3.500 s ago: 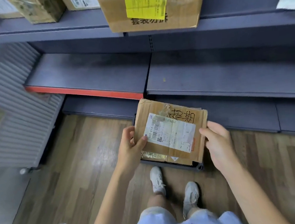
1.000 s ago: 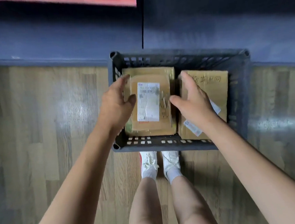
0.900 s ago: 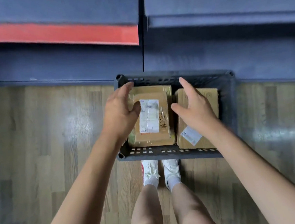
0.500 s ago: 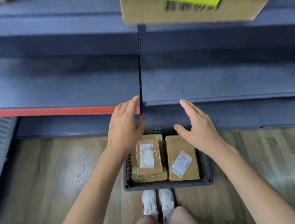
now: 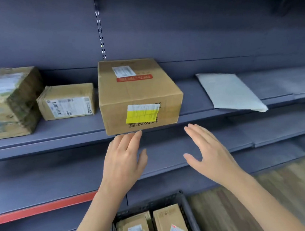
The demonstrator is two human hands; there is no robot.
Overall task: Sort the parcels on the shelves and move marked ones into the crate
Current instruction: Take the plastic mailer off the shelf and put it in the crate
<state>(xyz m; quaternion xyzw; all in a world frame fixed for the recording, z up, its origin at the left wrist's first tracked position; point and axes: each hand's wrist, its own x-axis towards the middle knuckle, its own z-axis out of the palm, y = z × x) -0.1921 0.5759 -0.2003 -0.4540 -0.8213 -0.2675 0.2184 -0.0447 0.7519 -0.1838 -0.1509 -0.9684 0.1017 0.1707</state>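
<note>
Below the shelf (image 5: pixel 45 141) edge, the left hand (image 5: pixel 123 160) and right hand (image 5: pixel 209 153) hover flat-fingered and empty before the large box (image 5: pixel 137 96); the crate (image 5: pixel 186 207) is cut off, its parcel labels blurred.

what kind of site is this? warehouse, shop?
Likely a parcel pickup or sorting point, not a shop: grey metal shelving holds only sealed cardboard boxes with shipping labels, such as the large box, plus a white mailer. A dark plastic crate on the floor holds more labelled parcels.

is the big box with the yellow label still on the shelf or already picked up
On the shelf. The box sits on the shelf, its front overhanging; both open hands, left and right, are below, not touching.
</note>
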